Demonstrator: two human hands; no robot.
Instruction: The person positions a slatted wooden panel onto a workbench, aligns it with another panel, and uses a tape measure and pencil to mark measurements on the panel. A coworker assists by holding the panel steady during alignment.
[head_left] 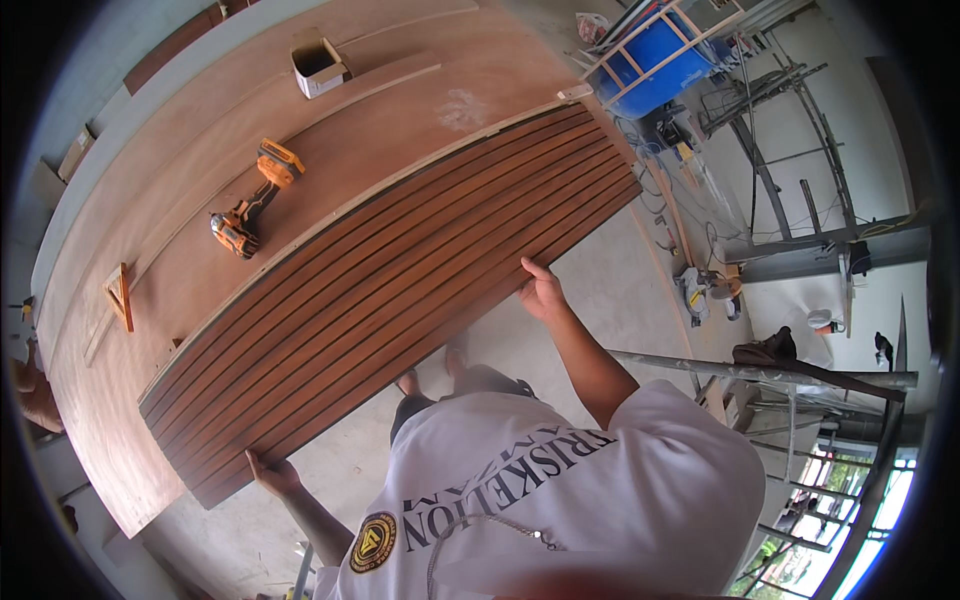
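You hold the long, dark-striped slatted panel (400, 290) by its near edge, your left hand (270, 474) close to the lower-left corner and your right hand (541, 294) well along toward the other end. That wide spacing probably shares the weight and checks any twist, since the panel is far longer than one hand could steady. Your right thumb lies on the top face while the other fingers are out of sight, likely hooked beneath; your left hand also grasps the edge, though how firmly either presses you cannot tell from here. The panel slants across your front, its far side on or just over the plywood work surface (390, 125), beside a pale wooden strip (345, 212), and its near side out over the floor (600, 310). That overhang seems to be why both hands are on this side: the unsupported edge needs them. The orange-and-black cordless driver (255, 200) lies beyond the strip, clear of the slats but near, as does the small triangular frame (122, 297) farther left; the open box (318, 70) sits deeper in.
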